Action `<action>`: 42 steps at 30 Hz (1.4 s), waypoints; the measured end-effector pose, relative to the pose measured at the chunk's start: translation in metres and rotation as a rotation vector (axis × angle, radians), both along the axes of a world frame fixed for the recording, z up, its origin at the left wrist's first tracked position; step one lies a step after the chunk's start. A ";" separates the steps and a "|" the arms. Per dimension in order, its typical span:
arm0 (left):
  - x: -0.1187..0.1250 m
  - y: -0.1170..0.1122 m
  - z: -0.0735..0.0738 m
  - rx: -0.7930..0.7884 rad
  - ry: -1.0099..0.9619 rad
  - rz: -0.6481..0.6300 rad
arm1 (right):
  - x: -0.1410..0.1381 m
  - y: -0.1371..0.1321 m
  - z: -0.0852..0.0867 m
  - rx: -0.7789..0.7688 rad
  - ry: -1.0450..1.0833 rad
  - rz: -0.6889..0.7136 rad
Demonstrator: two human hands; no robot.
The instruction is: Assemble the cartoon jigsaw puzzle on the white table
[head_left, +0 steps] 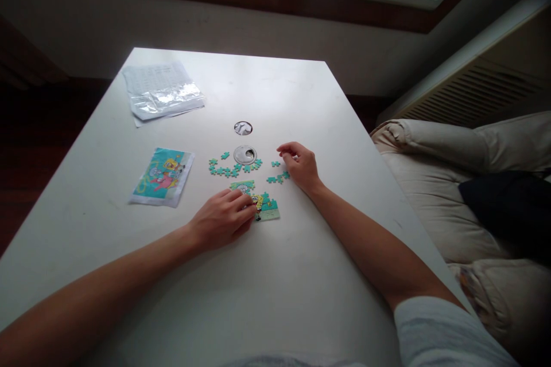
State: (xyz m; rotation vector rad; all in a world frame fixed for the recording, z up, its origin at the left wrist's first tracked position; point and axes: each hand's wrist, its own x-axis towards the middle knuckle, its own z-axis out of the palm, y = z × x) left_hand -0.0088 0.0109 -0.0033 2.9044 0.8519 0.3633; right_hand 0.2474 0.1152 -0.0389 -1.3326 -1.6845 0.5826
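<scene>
A partly joined jigsaw puzzle (270, 213) with a yellow cartoon figure on green lies flat on the white table. My left hand (226, 213) rests over its left side, fingers bent and pressed together onto it, so that part is hidden. My right hand (301, 165) is beyond the puzzle to the right, fingers curled and thumb close to the index finger. Whether a small piece sits in that pinch cannot be made out. Just left of it lie a few loose green jigsaw pieces (271, 179). More loose jigsaw pieces (221, 171) form a curved line behind the puzzle.
A colourful cartoon picture sheet (161, 176) lies left of the puzzle. Papers with a clear plastic bag (166, 94) are at the far left of the table (267, 298). A round metal-rimmed cover (241, 155) and a round hole (243, 128) sit mid-table. A beige sofa (417, 183) stands at right.
</scene>
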 end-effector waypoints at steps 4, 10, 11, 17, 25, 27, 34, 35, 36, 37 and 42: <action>0.000 0.000 0.000 -0.005 0.002 -0.001 | 0.000 0.000 -0.001 0.000 0.005 0.007; 0.000 0.001 0.000 -0.015 0.008 -0.005 | 0.001 0.001 -0.002 0.012 0.002 0.011; 0.000 0.001 0.000 -0.017 0.009 -0.005 | 0.001 0.001 -0.002 0.011 0.001 0.012; 0.000 0.000 0.000 -0.023 -0.001 -0.002 | 0.000 0.000 -0.002 0.000 0.006 0.011; -0.003 0.005 -0.005 -0.051 -0.114 0.117 | 0.001 0.000 -0.002 -0.003 0.007 0.021; -0.007 0.014 -0.008 -0.033 -0.157 0.229 | 0.001 0.000 -0.002 -0.002 0.004 0.024; -0.017 0.041 -0.014 0.024 -0.122 0.516 | 0.000 0.000 -0.002 0.006 -0.002 0.023; -0.017 0.042 -0.014 0.022 -0.112 0.513 | 0.000 0.000 -0.002 0.007 -0.001 0.024; -0.018 0.041 -0.013 0.017 -0.108 0.501 | 0.000 0.001 -0.002 0.008 -0.001 0.025; -0.018 0.041 -0.013 0.009 -0.108 0.485 | 0.000 0.001 -0.002 0.009 -0.002 0.026; -0.018 0.040 -0.015 -0.030 -0.143 0.492 | 0.001 0.001 -0.003 0.009 -0.003 0.031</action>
